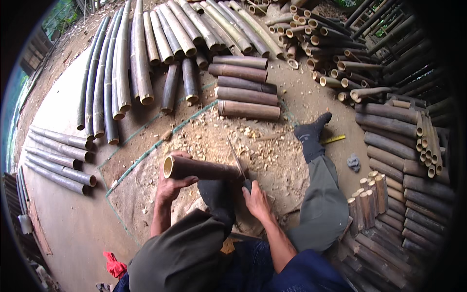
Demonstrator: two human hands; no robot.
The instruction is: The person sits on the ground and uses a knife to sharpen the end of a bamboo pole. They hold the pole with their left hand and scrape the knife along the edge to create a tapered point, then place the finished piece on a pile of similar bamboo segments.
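Note:
My left hand is closed round a short, dark brown bamboo section near its pale, hollow left end. The section lies almost level above my bent left leg and dark sock. In my right hand is a knife, gripped by its dark handle. Its long, thin blade points up and away, right at the section's right end. Whether the edge touches the bamboo, I cannot tell. Pale wood chips cover the sacking cloth beneath.
Several cut sections lie in a row ahead. Long bamboo poles fan out at far left, with shorter poles nearer. Stacked sections line the right side. A yellow measuring strip lies by my right foot, and a red cloth lies lower left.

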